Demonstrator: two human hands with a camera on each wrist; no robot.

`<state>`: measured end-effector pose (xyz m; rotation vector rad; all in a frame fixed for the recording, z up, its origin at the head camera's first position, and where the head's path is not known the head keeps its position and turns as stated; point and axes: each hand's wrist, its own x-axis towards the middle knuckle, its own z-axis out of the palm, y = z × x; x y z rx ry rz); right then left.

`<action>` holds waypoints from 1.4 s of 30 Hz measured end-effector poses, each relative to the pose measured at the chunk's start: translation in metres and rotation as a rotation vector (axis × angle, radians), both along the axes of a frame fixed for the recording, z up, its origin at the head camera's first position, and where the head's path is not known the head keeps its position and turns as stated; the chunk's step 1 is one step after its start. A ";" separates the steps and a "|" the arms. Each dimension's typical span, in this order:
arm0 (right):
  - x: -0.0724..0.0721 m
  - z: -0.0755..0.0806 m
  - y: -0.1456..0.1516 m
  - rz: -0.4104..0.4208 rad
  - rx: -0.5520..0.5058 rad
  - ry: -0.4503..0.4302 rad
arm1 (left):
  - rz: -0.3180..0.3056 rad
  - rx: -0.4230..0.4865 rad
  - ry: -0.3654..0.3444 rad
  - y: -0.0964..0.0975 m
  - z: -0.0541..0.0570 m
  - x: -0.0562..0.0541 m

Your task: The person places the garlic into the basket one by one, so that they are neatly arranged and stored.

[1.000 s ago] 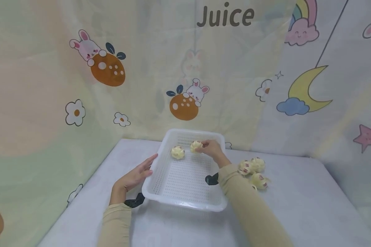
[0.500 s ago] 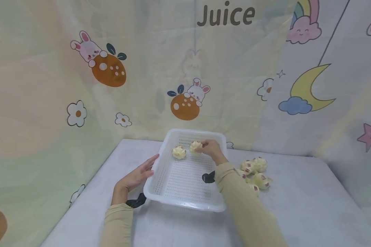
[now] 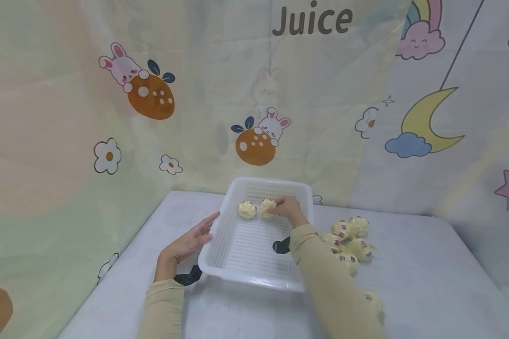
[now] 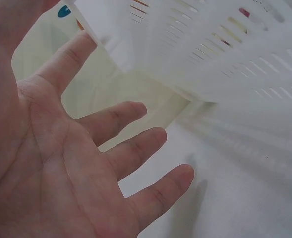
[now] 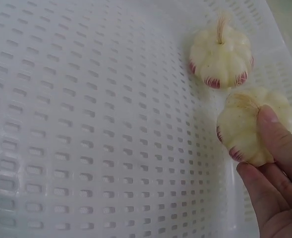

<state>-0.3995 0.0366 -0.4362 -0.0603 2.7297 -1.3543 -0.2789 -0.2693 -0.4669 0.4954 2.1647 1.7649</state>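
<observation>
A white plastic basket (image 3: pixel 250 245) with slotted walls stands on the table in the head view. One garlic bulb (image 3: pixel 247 210) sits inside near its far end. Close beside it, my right hand (image 3: pixel 290 210) pinches a second garlic bulb (image 5: pixel 252 124) between thumb and fingers. The right wrist view shows purple marks round the lower part of both pale bulbs. At the basket's left side, my left hand (image 3: pixel 188 243) touches the rim with spread fingers. In the left wrist view, that palm (image 4: pixel 51 148) faces the slotted wall and holds nothing.
Several garlic bulbs (image 3: pixel 359 249) lie grouped on the white table (image 3: pixel 428 282) to the right of the basket. One more bulb (image 3: pixel 374 303) lies nearer, partly behind the right sleeve (image 3: pixel 328 282). A printed curtain (image 3: pixel 195 117) hangs behind the table.
My right hand has moved slightly down with the garlic bulb, towards the bulb beside it. The left hand keeps its place at the rim. The head view has shifted a little.
</observation>
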 end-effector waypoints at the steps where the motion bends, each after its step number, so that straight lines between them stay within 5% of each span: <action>1: 0.000 0.000 0.000 -0.003 -0.003 -0.004 | -0.001 0.000 -0.002 0.000 0.000 -0.001; 42: 0.003 0.000 -0.007 0.015 0.054 -0.047 | 0.015 -0.002 -0.009 0.000 -0.001 0.001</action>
